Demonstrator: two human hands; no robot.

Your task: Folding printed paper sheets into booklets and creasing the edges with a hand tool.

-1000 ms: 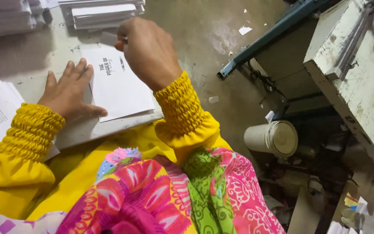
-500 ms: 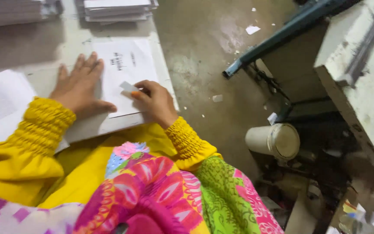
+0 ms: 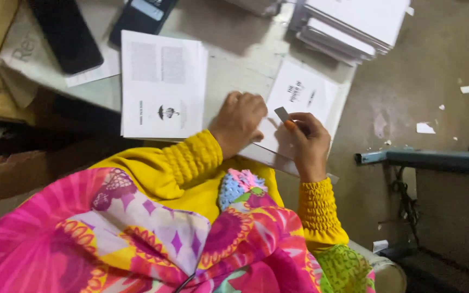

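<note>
Folded printed sheet (image 3: 299, 103) lies flat at the near right corner of the grey worktable (image 3: 234, 59), its front edge at the table edge. All positions below are given relative to this sheet.

Right hand (image 3: 308, 144): over the sheet's near right part, fingers curled shut around a small flat grey tool (image 3: 282, 114). The tool's tip points up and left and sits on or just above the paper; contact cannot be confirmed.

Left hand (image 3: 240, 120): at the sheet's left edge, knuckles bent, fingertips pressing down on the paper's near left corner. Nothing is gripped in it; it is half closed and used as a weight.

Both wrists are in yellow gathered cuffs.

Left of the sheet, just beside the left hand: a larger white printed booklet (image 3: 161, 84), flat, with a small dark emblem on its lower half.

Beyond the sheet, at the far right of the table: a stack of white booklets (image 3: 354, 24), edges uneven.

Far left of the sheet: two dark phones (image 3: 66, 32), one overlapping loose white paper.

Right of the sheet, off the table: concrete floor (image 3: 419, 81) with paper scraps, and a blue-grey metal bar (image 3: 435, 159).
</note>
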